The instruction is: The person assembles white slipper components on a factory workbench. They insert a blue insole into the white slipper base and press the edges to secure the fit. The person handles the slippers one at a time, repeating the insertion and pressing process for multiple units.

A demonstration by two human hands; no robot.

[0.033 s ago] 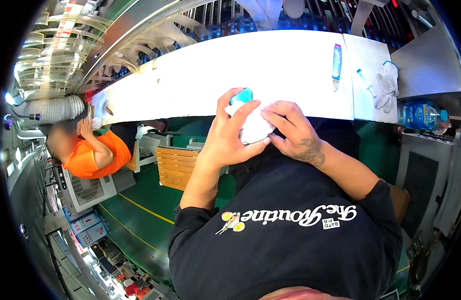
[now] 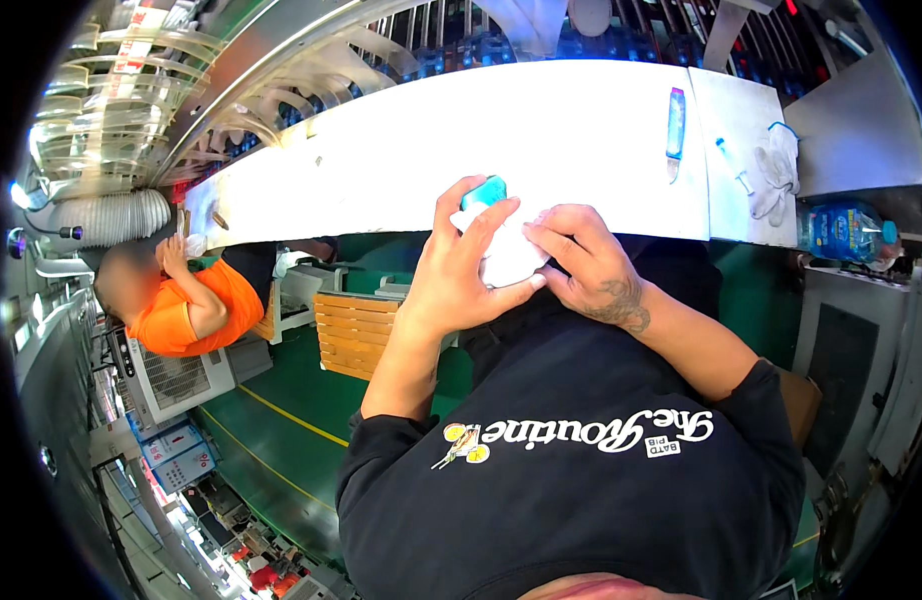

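Note:
My left hand (image 2: 459, 272) and my right hand (image 2: 587, 262) meet at the near edge of a bright white worktable (image 2: 401, 150). Between them they hold a small white object (image 2: 508, 260) with a teal part (image 2: 484, 191) sticking out at its top. The left hand wraps it from the left, with the thumb along the underside. From the right, the fingers of the right hand press on its upper face. Most of the object is hidden under the fingers.
On the table's right end lie a blue-handled tool (image 2: 675, 118), a thin syringe-like item (image 2: 733, 166) and white gloves (image 2: 777, 168). A blue bottle (image 2: 847, 230) stands to the right. A person in an orange shirt (image 2: 196, 310) works at left, near a wooden crate (image 2: 356, 335).

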